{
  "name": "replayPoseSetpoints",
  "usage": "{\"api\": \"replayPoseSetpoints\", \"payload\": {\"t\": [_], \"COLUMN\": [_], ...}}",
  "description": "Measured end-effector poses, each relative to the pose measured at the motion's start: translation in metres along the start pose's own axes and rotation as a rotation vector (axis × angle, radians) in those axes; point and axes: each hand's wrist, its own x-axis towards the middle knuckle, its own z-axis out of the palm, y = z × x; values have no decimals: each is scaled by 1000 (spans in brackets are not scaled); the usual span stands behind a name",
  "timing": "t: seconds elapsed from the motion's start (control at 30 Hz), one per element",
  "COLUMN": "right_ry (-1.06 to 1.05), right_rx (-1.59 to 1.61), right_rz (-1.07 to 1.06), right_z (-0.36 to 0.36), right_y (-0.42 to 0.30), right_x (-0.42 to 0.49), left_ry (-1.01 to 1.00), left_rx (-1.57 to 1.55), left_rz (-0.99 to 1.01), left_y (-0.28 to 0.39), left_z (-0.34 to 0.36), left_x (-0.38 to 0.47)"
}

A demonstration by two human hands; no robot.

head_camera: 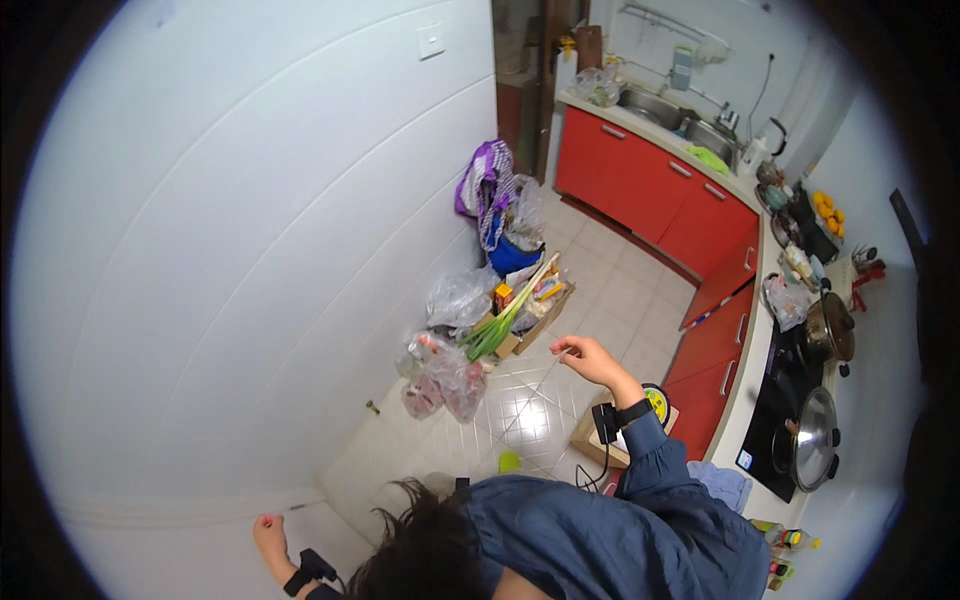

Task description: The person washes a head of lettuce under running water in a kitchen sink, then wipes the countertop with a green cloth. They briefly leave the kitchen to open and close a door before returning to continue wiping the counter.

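My right hand [589,360] hangs over the tiled floor with its fingers loosely curled and apart, holding nothing that I can see. It is nearest to a cardboard box [545,327] of groceries, with long green onions [510,319] lying across its top. My left hand [270,531] is low at the far left in front of the white wall, its fingers curled in; whether it holds anything cannot be told. A black device is strapped to each wrist. Clear plastic bags of produce [450,375] lie on the floor beside the box.
Red cabinets [637,180] with a pale counter run behind and to the right, bearing a double sink [660,109], a black cooktop [776,405] and lidded pans [814,442]. A blue bag [514,255] stands against the wall. Another carton [592,435] is below my right wrist.
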Motion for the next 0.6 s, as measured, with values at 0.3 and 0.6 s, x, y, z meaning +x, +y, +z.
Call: {"api": "replayPoseSetpoints", "payload": {"t": [0.3, 0.6], "right_ry": [328, 601], "right_rx": [8, -7], "right_rz": [157, 296], "right_z": [-64, -138], "right_y": [30, 13], "right_x": [-20, -49], "left_ry": [-384, -787], "left_rx": [232, 114], "left_rz": [295, 582], "left_y": [217, 403], "left_z": [130, 320], "left_x": [118, 171]}}
